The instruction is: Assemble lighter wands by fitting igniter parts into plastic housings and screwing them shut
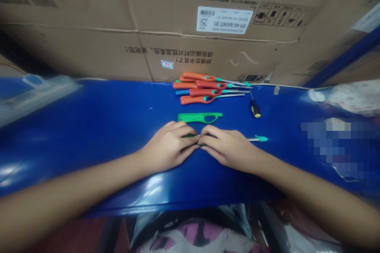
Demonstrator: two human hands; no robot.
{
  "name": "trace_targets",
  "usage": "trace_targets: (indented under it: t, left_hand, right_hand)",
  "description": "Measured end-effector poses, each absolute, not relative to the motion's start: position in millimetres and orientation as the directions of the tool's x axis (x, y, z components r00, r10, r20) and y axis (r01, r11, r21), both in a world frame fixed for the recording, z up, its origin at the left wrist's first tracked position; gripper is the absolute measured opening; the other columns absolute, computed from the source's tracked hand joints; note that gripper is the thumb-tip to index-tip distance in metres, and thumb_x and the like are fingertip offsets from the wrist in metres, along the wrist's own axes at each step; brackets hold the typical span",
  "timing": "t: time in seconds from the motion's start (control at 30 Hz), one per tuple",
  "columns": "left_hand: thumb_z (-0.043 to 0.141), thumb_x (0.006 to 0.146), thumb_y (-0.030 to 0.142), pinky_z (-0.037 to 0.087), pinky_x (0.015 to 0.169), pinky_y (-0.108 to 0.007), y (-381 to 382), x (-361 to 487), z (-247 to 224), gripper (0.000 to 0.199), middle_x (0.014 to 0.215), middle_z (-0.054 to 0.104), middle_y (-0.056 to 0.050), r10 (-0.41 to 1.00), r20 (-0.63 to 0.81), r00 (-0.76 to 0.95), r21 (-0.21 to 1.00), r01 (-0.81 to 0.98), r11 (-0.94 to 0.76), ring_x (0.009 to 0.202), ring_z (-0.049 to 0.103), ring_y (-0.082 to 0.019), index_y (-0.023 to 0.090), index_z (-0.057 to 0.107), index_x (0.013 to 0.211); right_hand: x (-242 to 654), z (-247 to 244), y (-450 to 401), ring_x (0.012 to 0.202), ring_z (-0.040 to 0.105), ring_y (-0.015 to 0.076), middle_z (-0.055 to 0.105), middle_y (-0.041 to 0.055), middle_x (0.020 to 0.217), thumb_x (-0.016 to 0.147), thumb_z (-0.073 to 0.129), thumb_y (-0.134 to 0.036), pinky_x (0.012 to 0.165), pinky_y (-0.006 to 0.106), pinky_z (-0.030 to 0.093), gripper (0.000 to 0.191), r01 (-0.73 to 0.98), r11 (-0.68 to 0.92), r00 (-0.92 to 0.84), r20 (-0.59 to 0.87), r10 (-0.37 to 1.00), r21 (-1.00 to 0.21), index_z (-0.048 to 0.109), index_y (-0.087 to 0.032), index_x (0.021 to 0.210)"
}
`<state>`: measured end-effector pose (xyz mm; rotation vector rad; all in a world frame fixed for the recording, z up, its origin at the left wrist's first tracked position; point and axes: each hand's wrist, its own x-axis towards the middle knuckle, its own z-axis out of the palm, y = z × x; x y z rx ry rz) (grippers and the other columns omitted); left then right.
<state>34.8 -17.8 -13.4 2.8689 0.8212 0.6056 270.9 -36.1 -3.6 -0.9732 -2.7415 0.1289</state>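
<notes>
My left hand (169, 146) and my right hand (230, 148) meet over the blue table, fingertips nearly touching. Both are closed on a green stick lighter (190, 136), most of it hidden under the fingers. Past my right hand its metal tube ends in a teal tip (261, 138). Just beyond my hands lies a loose green handle shell (191, 118) with a trigger-guard loop at its right end. What my fingertips press on between them is too small to make out.
Several orange and red stick lighters (202, 83) are piled at the back against a cardboard box (101, 55). A black and yellow screwdriver (255, 110) lies right of them. Plastic-wrapped items (353, 97) lie at the right, and a pale plastic container (38, 95) is at the left.
</notes>
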Motion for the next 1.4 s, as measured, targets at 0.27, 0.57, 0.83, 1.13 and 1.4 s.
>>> trace_targets:
  t: [0.27,0.57,0.83,1.13,1.4]
  left_hand:
    - [0.057,0.099,0.029,0.048,0.087,-0.034,-12,33,-21,0.024,0.101,0.067,-0.008,0.564,0.343,0.752,0.42,0.414,-0.808,0.096,0.06,-0.021,0.016,0.069,0.115]
    - [0.047,0.099,0.021,0.046,0.098,-0.045,-13,34,-15,0.044,0.116,0.054,-0.012,0.562,0.211,0.8,0.396,0.456,-0.797,0.106,0.05,-0.026,0.02,0.05,0.143]
    - [0.041,0.101,0.022,0.046,0.096,-0.046,-13,33,-16,0.043,0.117,0.051,-0.013,0.557,0.173,0.813,0.35,0.477,-0.806,0.105,0.047,-0.026,0.021,0.051,0.142]
    - [0.04,0.102,0.021,0.046,0.097,-0.045,-12,33,-15,0.039,0.115,0.051,-0.011,0.557,0.186,0.81,0.385,0.461,-0.799,0.105,0.047,-0.025,0.025,0.055,0.138]
    - [0.041,0.102,0.022,0.046,0.098,-0.045,-11,33,-17,0.035,0.115,0.049,-0.011,0.549,0.208,0.809,0.402,0.441,-0.802,0.106,0.047,-0.025,0.024,0.059,0.131]
  right_hand:
    - [272,-10,-31,0.09,0.066,0.0154,0.068,0.0049,0.102,0.096,0.057,-0.016,0.078,0.026,0.05,0.007,0.5,0.69,-0.645,0.305,0.7,-0.524,0.062,-0.019,0.093]
    - [285,5,-28,0.064,0.06,0.0088,0.069,0.0016,0.085,0.097,0.058,-0.025,0.06,0.021,0.047,0.009,0.436,0.489,-0.615,0.147,0.775,-0.756,0.062,-0.019,0.092]
    - [297,9,-17,0.056,0.058,0.0085,0.061,-0.0019,0.07,0.095,0.059,-0.026,0.053,0.02,0.045,0.011,0.42,0.396,-0.631,0.052,0.774,-0.817,0.058,-0.017,0.089]
    - [294,4,-12,0.059,0.05,0.0073,0.056,-0.0026,0.071,0.089,0.066,-0.025,0.053,0.018,0.043,0.01,0.484,0.427,-0.629,0.036,0.777,-0.764,0.067,-0.016,0.093]
    - [289,-1,-15,0.062,0.046,0.0077,0.056,0.0003,0.08,0.09,0.063,-0.016,0.06,0.022,0.041,0.005,0.478,0.693,-0.677,0.276,0.682,-0.54,0.067,-0.015,0.093]
